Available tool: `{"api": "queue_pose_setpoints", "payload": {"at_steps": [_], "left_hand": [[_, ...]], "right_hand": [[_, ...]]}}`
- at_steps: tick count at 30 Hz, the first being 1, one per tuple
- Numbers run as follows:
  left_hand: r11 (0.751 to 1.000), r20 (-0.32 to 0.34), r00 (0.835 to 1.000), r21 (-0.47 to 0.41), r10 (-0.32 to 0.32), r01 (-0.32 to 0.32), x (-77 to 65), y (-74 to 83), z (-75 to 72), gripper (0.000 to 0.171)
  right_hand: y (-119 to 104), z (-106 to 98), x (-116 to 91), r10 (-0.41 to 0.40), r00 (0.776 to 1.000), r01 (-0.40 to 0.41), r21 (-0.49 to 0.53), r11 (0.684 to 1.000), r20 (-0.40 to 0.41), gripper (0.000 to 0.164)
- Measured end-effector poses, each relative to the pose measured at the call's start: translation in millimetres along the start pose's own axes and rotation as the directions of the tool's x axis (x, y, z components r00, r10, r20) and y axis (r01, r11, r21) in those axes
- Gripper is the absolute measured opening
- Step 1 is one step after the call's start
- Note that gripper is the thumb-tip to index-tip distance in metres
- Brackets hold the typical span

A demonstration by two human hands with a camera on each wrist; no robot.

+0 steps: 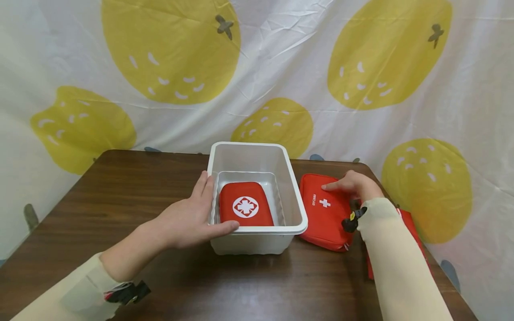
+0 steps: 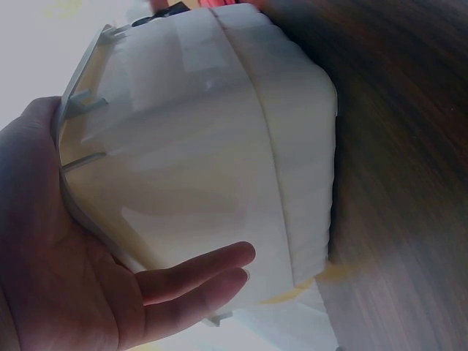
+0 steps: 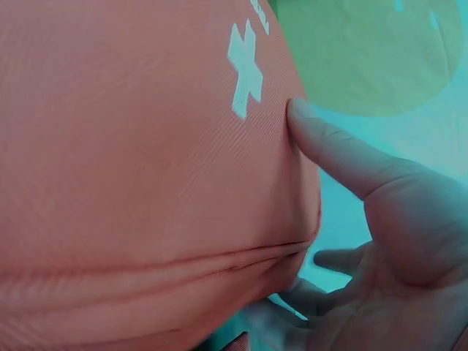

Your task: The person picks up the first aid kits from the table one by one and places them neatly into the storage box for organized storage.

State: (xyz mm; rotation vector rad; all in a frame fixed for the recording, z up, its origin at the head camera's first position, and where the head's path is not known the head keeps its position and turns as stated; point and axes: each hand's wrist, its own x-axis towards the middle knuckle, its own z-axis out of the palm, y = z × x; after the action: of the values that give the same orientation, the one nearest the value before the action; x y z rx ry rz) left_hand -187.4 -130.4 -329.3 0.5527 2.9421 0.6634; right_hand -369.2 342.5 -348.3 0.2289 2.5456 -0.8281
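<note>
A white plastic bin [image 1: 297, 218] stands on the table, and a red pouch [image 1: 226, 207] with a white cross emblem lies inside it. My left hand [image 1: 188, 220] holds the bin at its near left corner, thumb over the front rim. In the left wrist view, two fingers [image 2: 197, 285] extend along the bin's outer wall. Right of the bin is a red first aid bag [image 1: 317, 223] with a white cross. My right hand [image 1: 357, 185] grips its far right edge, thumb on top. From the right wrist view, the other fingers curl below the bag's zipped side [image 3: 161, 270].
Another red item [image 1: 410, 227] lies at the table's right side, partly hidden by my right sleeve. The dark wooden table [image 1: 160, 276] ends at a white curtain [image 1: 277, 53] printed with yellow fruit. Black straps with small devices sit on both wrists.
</note>
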Motion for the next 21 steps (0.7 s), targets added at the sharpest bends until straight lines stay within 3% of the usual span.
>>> {"api": "queue_pose_setpoints", "payload": {"at_steps": [4,7,18,21], "left_hand": [[1.0,0.004,1.0,0.002,-0.004,0.004,0.2,0.0,0.2,0.134],[1.0,0.004,1.0,0.002,-0.002,0.002,0.5,-0.1,0.3,0.134],[1.0,0.003,1.0,0.002,0.002,-0.002,0.2,-0.1,-0.1,0.133],[1.0,0.005,1.0,-0.003,0.002,-0.002,0.0,0.0,-0.6,0.133]], "right_hand": [[1.2,-1.6,-0.9,-0.025,1.0,0.024,0.156,0.988,0.006,0.127],[2.6,-2.7,-2.6,-0.096,0.995,0.09,0.256,0.962,0.009,0.124],[9.8,-4.0,-4.8,-0.32,0.948,0.276,0.517,0.811,-0.004,0.091],[8.9,-2.5,-5.8,-0.343,0.939,0.305,0.527,0.794,-0.026,0.077]]}}
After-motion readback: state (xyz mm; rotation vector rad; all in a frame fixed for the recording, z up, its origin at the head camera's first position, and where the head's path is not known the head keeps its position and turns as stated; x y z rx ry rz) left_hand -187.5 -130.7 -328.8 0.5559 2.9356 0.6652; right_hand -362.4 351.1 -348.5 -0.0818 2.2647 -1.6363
